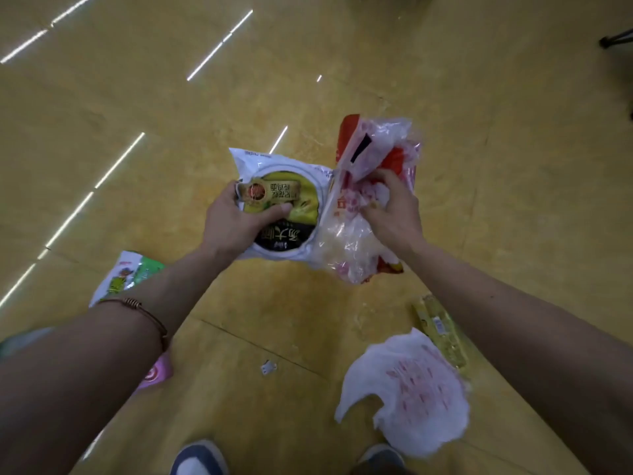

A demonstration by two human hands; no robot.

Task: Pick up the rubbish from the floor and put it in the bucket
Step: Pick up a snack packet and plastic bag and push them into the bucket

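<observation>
My left hand (236,221) grips a white noodle packet (291,200) with a black and yellow round label, thumb across its front. Beside it my right hand (394,214) grips a bunch of crumpled clear and red plastic wrappers (363,173). Both are held above the yellow floor. More rubbish lies on the floor: a white plastic bag with red print (411,389) near my right foot, a yellow wrapper (442,330) partly under my right forearm, a green and white packet (126,275) and a pink wrapper (156,373) by my left forearm. No bucket is in view.
A small white scrap (269,367) lies on the floor between my arms. My shoes (198,457) show at the bottom edge. A dark stand leg (616,39) reaches in at the upper right. The glossy yellow floor (171,97) stretches ahead.
</observation>
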